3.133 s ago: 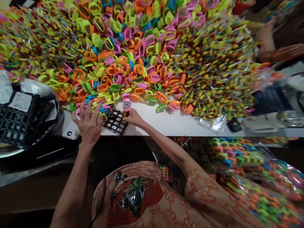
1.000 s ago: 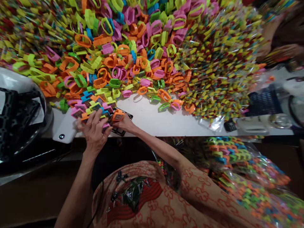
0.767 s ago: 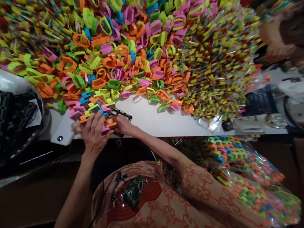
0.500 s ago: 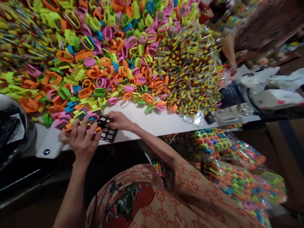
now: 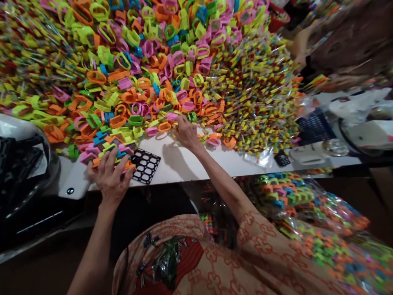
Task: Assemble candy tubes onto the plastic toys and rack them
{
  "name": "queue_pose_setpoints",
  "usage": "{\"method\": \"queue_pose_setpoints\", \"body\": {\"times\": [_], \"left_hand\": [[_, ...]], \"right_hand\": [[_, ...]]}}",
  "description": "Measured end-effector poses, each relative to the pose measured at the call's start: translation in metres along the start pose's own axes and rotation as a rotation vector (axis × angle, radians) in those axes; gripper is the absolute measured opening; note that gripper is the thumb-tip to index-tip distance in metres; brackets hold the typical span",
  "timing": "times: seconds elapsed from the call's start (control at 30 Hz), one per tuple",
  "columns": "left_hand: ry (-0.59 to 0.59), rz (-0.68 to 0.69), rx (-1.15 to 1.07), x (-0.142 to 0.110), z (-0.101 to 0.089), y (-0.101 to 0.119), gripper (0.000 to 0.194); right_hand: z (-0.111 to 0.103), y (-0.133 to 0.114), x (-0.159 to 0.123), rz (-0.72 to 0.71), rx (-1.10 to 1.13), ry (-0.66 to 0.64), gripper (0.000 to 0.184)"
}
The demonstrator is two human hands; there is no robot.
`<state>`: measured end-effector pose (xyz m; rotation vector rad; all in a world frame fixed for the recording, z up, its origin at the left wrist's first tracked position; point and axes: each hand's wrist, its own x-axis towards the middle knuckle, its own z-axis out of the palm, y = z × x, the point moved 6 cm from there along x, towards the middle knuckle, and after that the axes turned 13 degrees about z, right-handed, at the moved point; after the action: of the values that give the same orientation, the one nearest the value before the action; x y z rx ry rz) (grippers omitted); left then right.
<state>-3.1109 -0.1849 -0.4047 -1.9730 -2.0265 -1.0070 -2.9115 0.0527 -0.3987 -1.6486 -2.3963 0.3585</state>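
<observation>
My left hand point(image 5: 109, 174) rests with spread fingers on a cluster of colourful plastic toy watches point(image 5: 106, 144), which sit packed together at the table's front edge. A black plastic grid point(image 5: 146, 166) with rows of openings sticks out from under the right side of that cluster. At the near edge of a big heap of loose toy watches point(image 5: 144, 84), my right hand point(image 5: 186, 132) has its fingers bent down and drawn together. What lies between those fingertips is hidden.
A white phone point(image 5: 73, 180) lies left of the cluster, beside a tub point(image 5: 50, 164) of black parts. Small yellow-and-red pieces point(image 5: 254, 94) are heaped on the right. Beyond them are a bottle point(image 5: 310, 153), a blue basket point(image 5: 316, 127) and another person's arm point(image 5: 301, 45). Filled clear bags point(image 5: 319, 237) lie below the table.
My right hand has left the black grid and moved right and forward to the edge of the watch heap. My left hand stays on the cluster. The whole view has shifted slightly.
</observation>
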Motion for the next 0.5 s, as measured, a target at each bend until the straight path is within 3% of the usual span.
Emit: {"method": "queue_pose_setpoints", "body": {"times": [0.1,0.17,0.3,0.4,0.5], "left_hand": [[0.017,-0.008,-0.002,-0.001,0.000,-0.001,0.037],[0.023,0.007,0.027,-0.001,0.001,0.000,0.037],[0.021,0.028,0.055,-0.001,0.001,0.001,0.036],[-0.008,0.016,0.067,-0.001,0.001,0.000,0.035],[-0.018,0.033,0.072,-0.001,0.001,0.001,0.035]], "right_hand": [[0.006,-0.008,-0.030,-0.079,0.278,0.034,0.024],[0.021,-0.002,-0.046,-0.020,0.394,-0.038,0.019],[0.052,0.016,-0.059,0.166,0.267,-0.267,0.019],[0.058,0.018,-0.053,0.181,0.126,-0.381,0.007],[0.059,0.001,-0.045,0.153,0.204,-0.438,0.006]]}}
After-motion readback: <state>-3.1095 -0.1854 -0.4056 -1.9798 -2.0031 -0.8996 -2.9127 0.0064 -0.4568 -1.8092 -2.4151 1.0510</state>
